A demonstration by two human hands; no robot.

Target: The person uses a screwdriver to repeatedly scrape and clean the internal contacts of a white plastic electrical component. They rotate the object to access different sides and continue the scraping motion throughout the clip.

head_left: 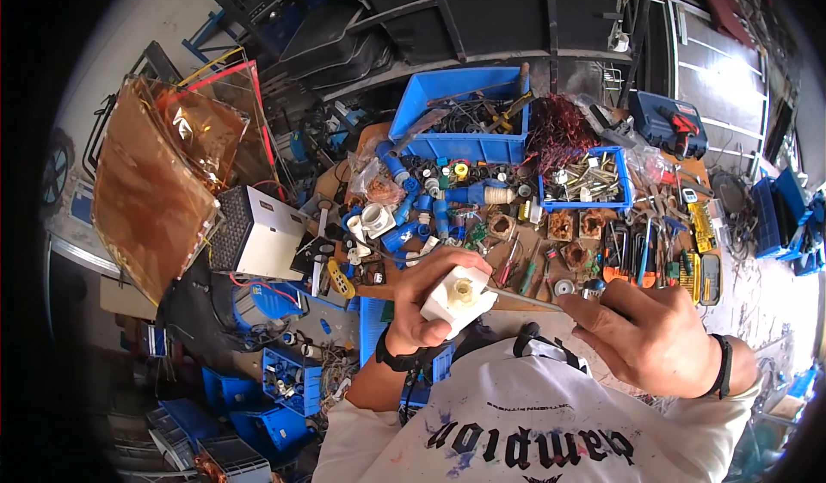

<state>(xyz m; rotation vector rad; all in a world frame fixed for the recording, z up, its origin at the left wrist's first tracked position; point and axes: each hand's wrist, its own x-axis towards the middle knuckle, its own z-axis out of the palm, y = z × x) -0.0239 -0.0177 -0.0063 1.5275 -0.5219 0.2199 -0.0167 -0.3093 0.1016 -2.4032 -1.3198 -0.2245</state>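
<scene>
- Head view: I have the left hand gripping the white block near the table's near edge.
- The right hand is closed around a thin metal rod, tip at the block's right side.
- I'd brace the block firmly, push straight, and keep fingertips off the rod's line.

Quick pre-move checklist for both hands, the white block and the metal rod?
1. White block held: ok, in the left hand.
2. Metal rod held: ok, in the right hand.
3. Rod pointed at block: ok, far end at its right side.
4. Rod tip seated: cannot tell, contact unclear.
5. Left fingers clear of rod: not ok, one lies close by the tip.
</scene>
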